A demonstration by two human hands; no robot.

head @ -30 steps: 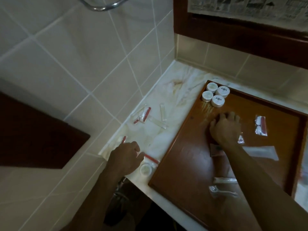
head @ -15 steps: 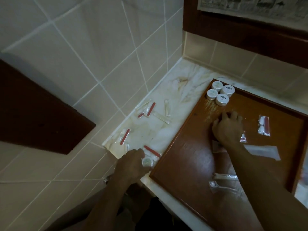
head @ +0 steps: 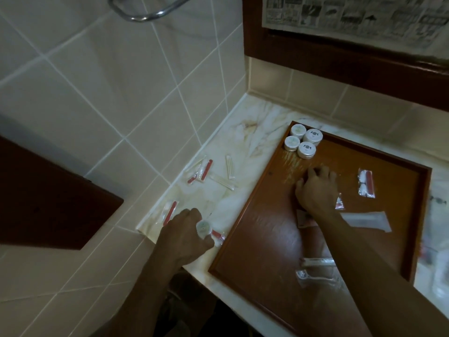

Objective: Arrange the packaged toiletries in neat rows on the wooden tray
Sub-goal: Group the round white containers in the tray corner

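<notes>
wooden tray point(head: 252, 216): four small round jars point(head: 303, 143) clustered in its far-left corner | my left hand point(head: 187, 235) pinches a fifth jar point(head: 203, 227) over the tabletop point(head: 243, 190), beside the tray | my right hand point(head: 315, 189) lies fingers-spread on tray

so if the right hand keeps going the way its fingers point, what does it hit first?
Likely the four round white-lidded jars clustered in the wooden tray's far-left corner. The right hand rests on the tray with fingers aimed roughly there; only bare tray lies between, though depth is uncertain.
</notes>
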